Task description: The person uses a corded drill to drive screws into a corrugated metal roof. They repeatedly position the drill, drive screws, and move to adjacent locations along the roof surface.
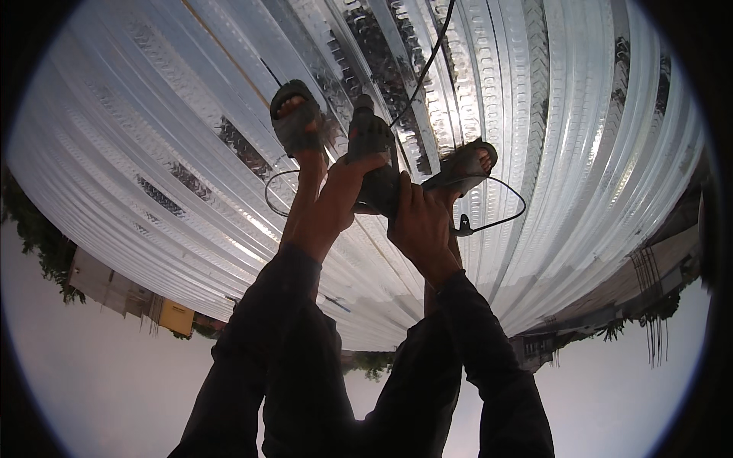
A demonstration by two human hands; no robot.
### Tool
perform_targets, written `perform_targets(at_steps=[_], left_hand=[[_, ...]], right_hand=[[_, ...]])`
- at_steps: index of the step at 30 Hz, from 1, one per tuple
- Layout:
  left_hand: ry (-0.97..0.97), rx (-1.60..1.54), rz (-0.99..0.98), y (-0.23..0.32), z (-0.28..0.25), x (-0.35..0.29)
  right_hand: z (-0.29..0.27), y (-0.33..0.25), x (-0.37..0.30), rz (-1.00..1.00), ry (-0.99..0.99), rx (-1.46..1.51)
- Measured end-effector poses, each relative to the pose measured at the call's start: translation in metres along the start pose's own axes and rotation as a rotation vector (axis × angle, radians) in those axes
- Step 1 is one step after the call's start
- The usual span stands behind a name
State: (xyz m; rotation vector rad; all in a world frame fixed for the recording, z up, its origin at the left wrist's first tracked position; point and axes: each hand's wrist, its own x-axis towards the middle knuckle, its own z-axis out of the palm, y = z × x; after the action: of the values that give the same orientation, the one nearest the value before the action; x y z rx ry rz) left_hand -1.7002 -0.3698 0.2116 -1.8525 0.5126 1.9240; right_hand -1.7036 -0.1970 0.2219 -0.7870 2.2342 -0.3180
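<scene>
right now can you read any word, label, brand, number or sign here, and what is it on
No readable text anywhere in this view.
Dark power drill, in the left hand and right hand: too dark to make out any label.
Sandals: no lettering can be made out.
Ribbed metal sheeting: none visible.
Yellow panel in the background: too small to read.

The bulky, hard-cased power tool (376, 179) is dark grey to black, and the thin flexible cord (441, 42) plain black. Ribbed, glossy metal sheets (573, 137) show silver-white, patterned with long parallel stripes, rows of small embossed marks and blotchy dark patches. One narrow straight strip (224, 50) is ochre. The open-toed sandals (294, 133) are dark grey, the long sleeves (244, 343) and trousers (305, 389) near-black, the boxy block (176, 317) yellow, the sky (99, 382) pale grey.
</scene>
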Motion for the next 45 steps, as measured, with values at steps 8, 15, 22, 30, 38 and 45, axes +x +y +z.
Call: perform_targets(at_steps=[8, 15, 22, 30, 38, 45], left_hand=[[0.089, 0.16, 0.269, -0.006, 0.001, 0.005], [0.195, 0.034, 0.147, 0.009, 0.011, 0.004], [0.278, 0.112, 0.027, 0.038, 0.025, -0.013], [0.194, 0.041, 0.066, 0.021, -0.003, -0.001], [0.194, -0.018, 0.037, 0.014, -0.006, 0.005], [0.143, -0.163, -0.127, 0.028, -0.012, 0.022]], right_hand=[[-0.041, -0.009, 0.037, 0.108, -0.215, -0.061], [-0.049, -0.008, 0.051, 0.143, -0.351, -0.131], [-0.046, -0.01, 0.052, 0.133, -0.302, -0.115], [-0.038, -0.028, 0.044, 0.117, -0.35, -0.158], [-0.038, -0.018, 0.045, 0.157, -0.364, -0.121], [-0.055, -0.032, 0.067, 0.116, -0.383, -0.174]])
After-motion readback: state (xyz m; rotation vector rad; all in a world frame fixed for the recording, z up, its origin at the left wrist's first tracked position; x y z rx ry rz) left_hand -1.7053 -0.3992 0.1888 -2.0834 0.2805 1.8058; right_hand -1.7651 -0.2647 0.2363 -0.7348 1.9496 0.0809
